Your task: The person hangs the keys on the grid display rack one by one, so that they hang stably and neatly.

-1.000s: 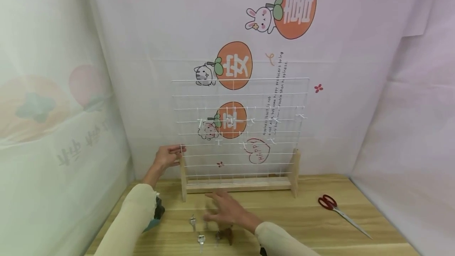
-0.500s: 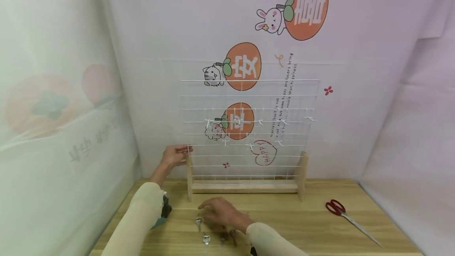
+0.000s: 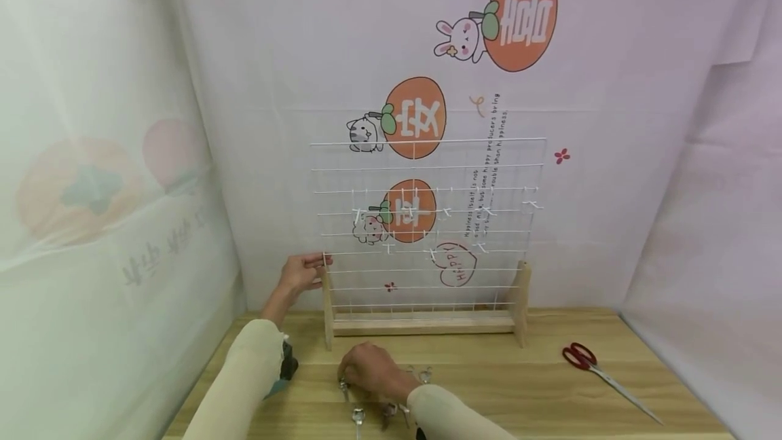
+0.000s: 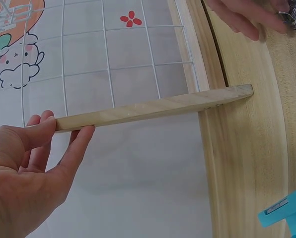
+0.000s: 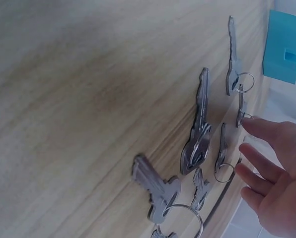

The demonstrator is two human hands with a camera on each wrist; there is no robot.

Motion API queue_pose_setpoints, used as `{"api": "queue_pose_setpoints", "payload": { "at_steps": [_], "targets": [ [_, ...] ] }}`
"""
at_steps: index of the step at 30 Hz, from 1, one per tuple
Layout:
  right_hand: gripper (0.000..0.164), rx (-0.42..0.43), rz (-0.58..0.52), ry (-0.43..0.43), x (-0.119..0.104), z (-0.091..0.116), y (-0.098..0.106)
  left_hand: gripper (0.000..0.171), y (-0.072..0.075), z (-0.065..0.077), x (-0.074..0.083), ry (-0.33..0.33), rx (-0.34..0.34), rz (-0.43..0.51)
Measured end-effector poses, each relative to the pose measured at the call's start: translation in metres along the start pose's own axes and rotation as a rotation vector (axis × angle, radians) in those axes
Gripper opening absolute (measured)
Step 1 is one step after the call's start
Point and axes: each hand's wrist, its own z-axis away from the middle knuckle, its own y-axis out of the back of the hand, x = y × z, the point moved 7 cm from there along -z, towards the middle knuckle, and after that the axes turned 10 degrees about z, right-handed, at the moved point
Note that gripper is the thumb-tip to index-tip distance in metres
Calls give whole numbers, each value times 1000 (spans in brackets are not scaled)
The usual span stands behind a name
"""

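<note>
1. Head view: right hand [image 3: 368, 367] is dipping lower than half a second ago, its fingertips now reaching the leftmost key [image 3: 345, 391]; left hand [image 3: 301, 273] is staying at the left wooden upright [image 3: 328, 311].
2. Head view, writing: backdrop [image 3: 275, 175] is showing "HAPPY" inside a red heart [image 3: 455, 265], plus sideways English lines [image 3: 497, 168], "Happiness itself is not" being legible, others being crossed by wire. Orange fruit prints [image 3: 412, 211] are carrying white Chinese characters. Lettering on the left sheet [image 3: 98, 277] is looking too faint to read.
3. Head view, materials: white wire grid [image 3: 452, 233] is standing on a pale wooden base bar [image 3: 424, 326], small white hooks hanging from it. Red-handled scissors [image 3: 577, 356] are lying on the wood-grained table [image 3: 489, 382], right of the stand. Right forearm is partly covering other keys.
4. Left wrist view: left hand is holding the upright in a narrow pinch, thumb on one side, fingers on the other. A teal piece [image 4: 289, 210] is being cut off at the edge.
5. Right wrist view: notched metal keys [image 5: 195, 148] with thin rings are lying scattered; one digit is touching the ring of the key beside it. Whether it is pinching, I am not able to tell. Lowest key is being cropped.
</note>
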Motion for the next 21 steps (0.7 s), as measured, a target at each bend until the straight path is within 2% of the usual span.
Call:
{"api": "queue_pose_setpoints", "payload": {
  "at_steps": [8, 12, 21],
  "targets": [
    [6, 29, 50, -5, -1, 1, 0, 38, -2, 1, -1, 8, 1, 10],
    [5, 40, 24, -28, 2, 4, 5, 37, -3, -1, -3, 15, 4, 11],
    [7, 34, -74, -59, 10, 7, 25, 41, 0, -4, -4, 5, -50, 5]
  ]
}}
